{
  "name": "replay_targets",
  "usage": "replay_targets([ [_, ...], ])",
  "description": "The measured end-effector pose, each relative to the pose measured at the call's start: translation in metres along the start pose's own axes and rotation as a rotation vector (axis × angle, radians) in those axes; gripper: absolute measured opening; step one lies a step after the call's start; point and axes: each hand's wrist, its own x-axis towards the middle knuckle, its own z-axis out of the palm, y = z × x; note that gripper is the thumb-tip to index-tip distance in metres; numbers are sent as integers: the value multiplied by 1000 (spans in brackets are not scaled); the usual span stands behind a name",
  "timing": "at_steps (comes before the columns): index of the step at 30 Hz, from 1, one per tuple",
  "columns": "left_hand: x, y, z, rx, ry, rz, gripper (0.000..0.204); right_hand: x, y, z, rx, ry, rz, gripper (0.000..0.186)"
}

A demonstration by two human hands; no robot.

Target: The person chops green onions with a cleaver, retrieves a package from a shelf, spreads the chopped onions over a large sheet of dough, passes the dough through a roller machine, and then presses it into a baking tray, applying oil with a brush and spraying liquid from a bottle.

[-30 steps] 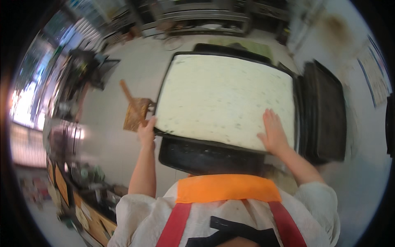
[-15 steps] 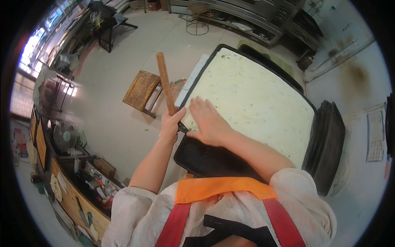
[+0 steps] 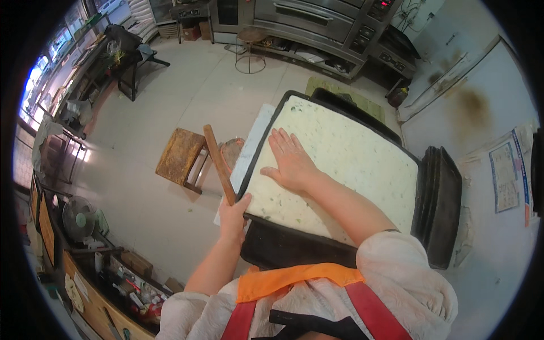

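Note:
A large black baking tray (image 3: 263,145) lies before me, spread with a flat sheet of pale dough (image 3: 362,164) flecked with green. My right hand (image 3: 293,165) rests palm down on the dough's left part, fingers stretched out toward the far side. At the tray's near left corner, my left hand (image 3: 231,221) grips the lower end of a wooden rolling pin (image 3: 217,158), which slants up and away from it. The thumb of that hand is by the tray's rim. Part of another black tray (image 3: 283,246) shows underneath, on the near side.
Several black trays (image 3: 445,204) stand on edge at the right, by the wall. A wooden stool (image 3: 180,157) is on the floor to the left. Farther off are a round stool (image 3: 251,37) and a steel oven (image 3: 309,22). A fan (image 3: 78,219) and a cluttered open drawer (image 3: 136,286) are at lower left.
My right hand has moved from the near left corner farther onto the dough. The left hand still holds the rolling pin. The view has tilted up, showing more of the oven.

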Motion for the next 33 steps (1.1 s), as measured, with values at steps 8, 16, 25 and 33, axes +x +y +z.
replay_targets([
  [8, 14, -17, -5, -62, -40, 40, 41, 50, 83, 17, -83, 45, 200, 76],
  [16, 17, -24, -8, 13, -71, 60, 35, 45, 98, -29, 330, -115, 377, 78],
  [25, 7, -26, 0, 71, -89, 166, 41, -316, 65, -38, -83, 228, 808, 81],
  [33, 34, -35, -22, 86, -157, 182, 43, -341, 110, -60, -12, 207, 808, 84],
])
